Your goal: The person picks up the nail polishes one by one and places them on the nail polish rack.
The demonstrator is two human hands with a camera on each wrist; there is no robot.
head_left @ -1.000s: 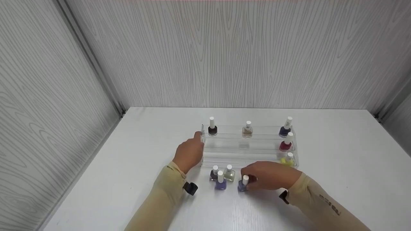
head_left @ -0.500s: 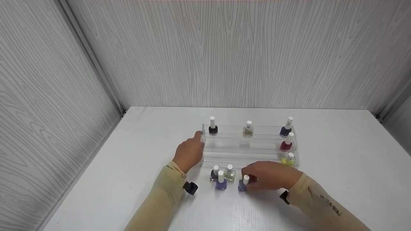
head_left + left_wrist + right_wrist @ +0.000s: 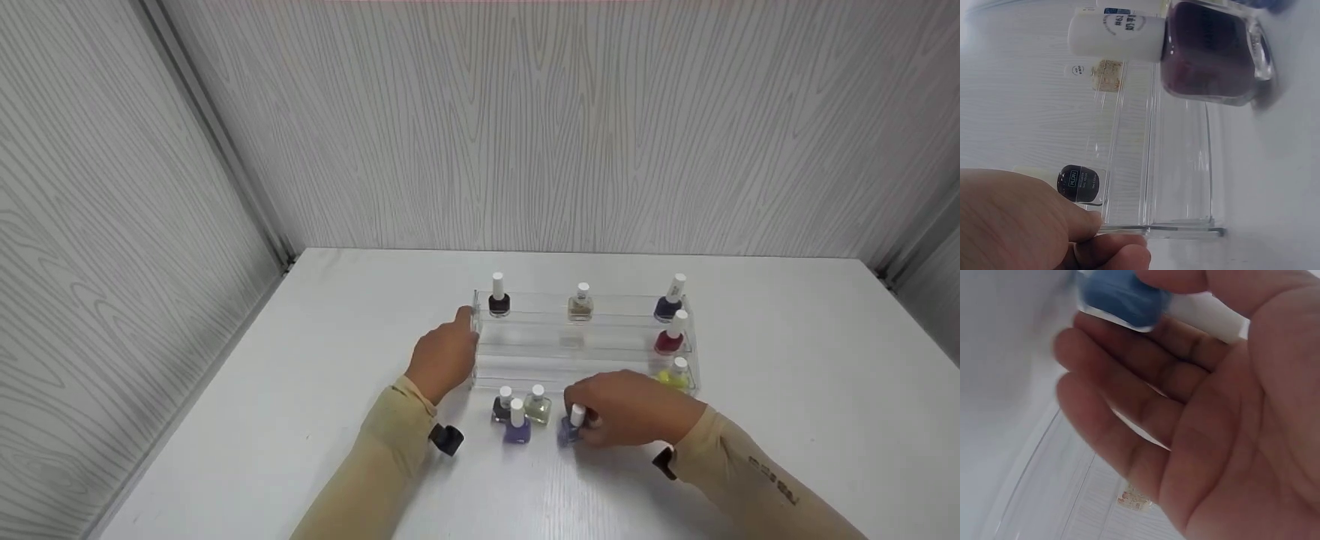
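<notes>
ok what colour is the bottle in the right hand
Blue, with a white cap: the bottle shows best in the right wrist view, pinched by the right hand.

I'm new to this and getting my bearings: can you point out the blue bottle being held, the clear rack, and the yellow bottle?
blue bottle [image 3: 568,431], head view, glass body.
clear rack [image 3: 555,351], head view, bare middle step.
yellow bottle [image 3: 673,379], head view, glass body.
</notes>
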